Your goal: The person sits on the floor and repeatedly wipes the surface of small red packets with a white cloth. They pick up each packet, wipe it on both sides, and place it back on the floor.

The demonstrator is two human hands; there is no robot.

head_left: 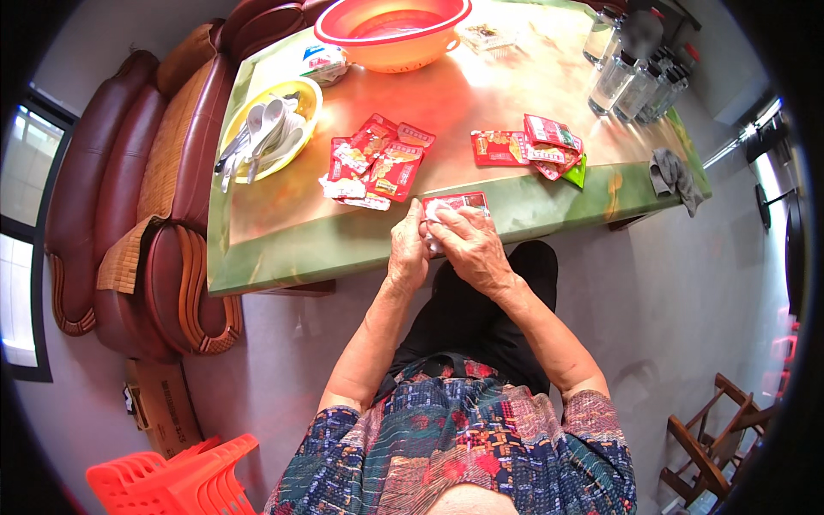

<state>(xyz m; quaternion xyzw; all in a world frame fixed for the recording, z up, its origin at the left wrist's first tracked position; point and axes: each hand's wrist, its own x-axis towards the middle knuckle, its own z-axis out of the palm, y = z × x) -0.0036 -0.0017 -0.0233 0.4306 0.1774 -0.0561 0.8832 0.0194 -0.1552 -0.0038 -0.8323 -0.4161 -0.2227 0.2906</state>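
Note:
At the table's near edge, both hands meet over a red snack packet (469, 202). My left hand (408, 249) is closed on the packet's left end, thumb up. My right hand (470, 247) presses a crumpled white tissue or cloth (433, 211) against the packet, fingers bent over it. Most of the white piece is hidden under the fingers. Beyond my left hand lies a loose pile of red packets (382, 163). Farther right is a smaller pile of red packets (549, 146), with a green packet (577, 172) sticking out beneath.
A yellow bowl of spoons (273, 137) stands left on the table (481, 94). An orange basin (393, 39) and a white package (323, 64) are farther back. Glass bottles (633, 86) and a grey rag (675, 178) sit right. A red plastic stool (176, 476) is lower left.

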